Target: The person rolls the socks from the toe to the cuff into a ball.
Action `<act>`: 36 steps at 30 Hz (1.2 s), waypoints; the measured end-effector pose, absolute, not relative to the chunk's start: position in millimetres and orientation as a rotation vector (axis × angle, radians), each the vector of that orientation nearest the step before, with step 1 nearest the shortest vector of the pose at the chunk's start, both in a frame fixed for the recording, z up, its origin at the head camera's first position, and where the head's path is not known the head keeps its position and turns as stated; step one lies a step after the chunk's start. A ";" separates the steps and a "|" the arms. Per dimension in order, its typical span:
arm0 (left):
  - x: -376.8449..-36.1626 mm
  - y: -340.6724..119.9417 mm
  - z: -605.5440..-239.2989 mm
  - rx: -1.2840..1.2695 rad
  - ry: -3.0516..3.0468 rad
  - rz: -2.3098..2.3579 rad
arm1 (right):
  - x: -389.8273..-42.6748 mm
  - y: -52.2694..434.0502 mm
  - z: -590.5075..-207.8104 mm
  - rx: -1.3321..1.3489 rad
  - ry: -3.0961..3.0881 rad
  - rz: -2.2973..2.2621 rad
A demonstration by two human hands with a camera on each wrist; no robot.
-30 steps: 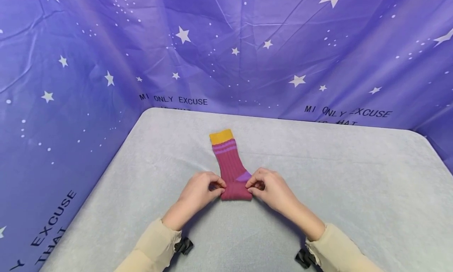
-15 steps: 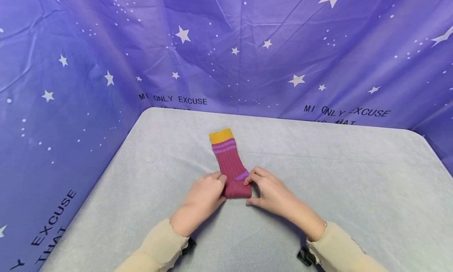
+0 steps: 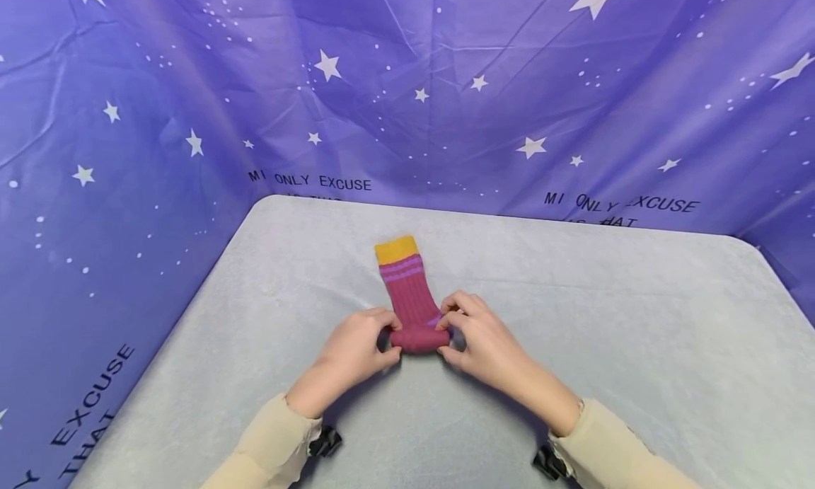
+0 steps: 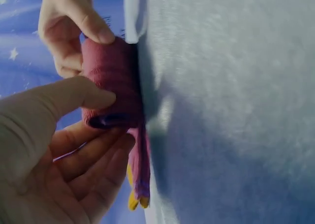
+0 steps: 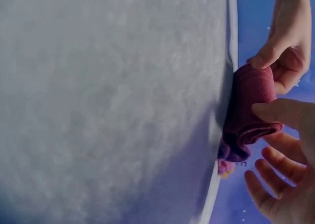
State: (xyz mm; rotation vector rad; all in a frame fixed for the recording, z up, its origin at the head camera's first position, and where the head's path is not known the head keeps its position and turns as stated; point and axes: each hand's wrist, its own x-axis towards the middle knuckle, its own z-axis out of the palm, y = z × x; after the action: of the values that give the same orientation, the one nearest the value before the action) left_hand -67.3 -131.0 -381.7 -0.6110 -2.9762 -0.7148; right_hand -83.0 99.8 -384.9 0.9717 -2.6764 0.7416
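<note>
Centrally placed sock [image 3: 409,294]: lies on the grey table [image 3: 624,312], its wine-red leg flat and leaning left toward the far side, its near end rolled up.
Roll [image 3: 420,339]: set crosswise between the hands and touching both; layered coils show at its right end in the right wrist view.
Left hand [image 3: 356,344]: pinches the roll's left end, thumb on the near side, fingers opposite.
Right hand [image 3: 487,342]: pinches the right end in the same way.
Reason for paired grip: holding both ends probably keeps the coils level and tight.
Reason for flat leg: stretched away from the person, it presumably lets the roll sit square.
Purple heel patch [image 3: 434,320]: just beside the right fingertips, partly hidden.
Yellow cuff [image 3: 396,250]: far end of the sock, well apart from either grip.
Starry curtain [image 3: 446,121]: hangs beyond the table's far edge.
</note>
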 end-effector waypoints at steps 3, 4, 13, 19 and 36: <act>-64.6 -136.2 -379.1 -0.624 -3.007 -0.863 | -76.6 101.5 -380.8 0.983 -2.667 0.780; -63.8 -138.1 -378.3 -0.635 -3.016 -0.928 | -74.4 101.9 -379.5 0.985 -2.671 0.791; -60.4 -152.2 -378.0 -0.581 -3.056 -1.540 | -61.3 102.6 -369.4 0.903 -2.836 1.091; -62.3 -150.5 -381.8 -0.416 -3.087 -1.655 | -64.4 104.6 -372.4 0.768 -2.919 1.297; -67.1 -141.5 -389.5 -0.174 -3.106 -1.493 | -78.8 99.7 -379.7 0.586 -3.048 1.280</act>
State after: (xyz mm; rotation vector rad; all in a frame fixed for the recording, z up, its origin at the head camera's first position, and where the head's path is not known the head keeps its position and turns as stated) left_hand -67.1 -141.5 -389.5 -0.1739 -3.1060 -1.4926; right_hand -78.8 99.7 -379.7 0.5857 -3.0479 1.2796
